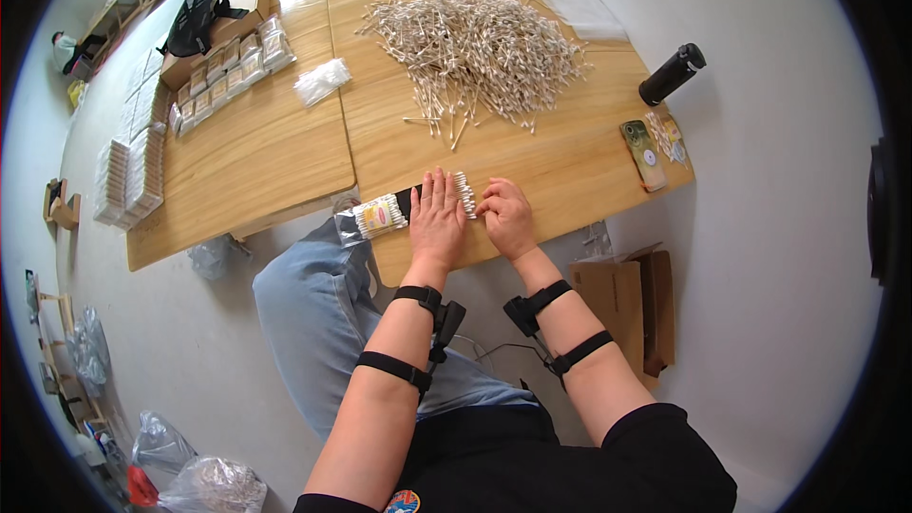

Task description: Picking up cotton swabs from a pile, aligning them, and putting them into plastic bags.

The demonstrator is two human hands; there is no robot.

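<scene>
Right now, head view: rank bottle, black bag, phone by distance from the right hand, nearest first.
From the right hand:
1. Phone: right, near the table's right edge.
2. Bottle: right, beyond the phone.
3. Black bag: far left.

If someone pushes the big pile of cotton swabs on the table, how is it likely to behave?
The pile of cotton swabs would probably spread rather than slide whole, since they lie loose and crossed. They look thin, so a handful should probably feel light. The stray swabs at its near edge may scatter first.
</scene>
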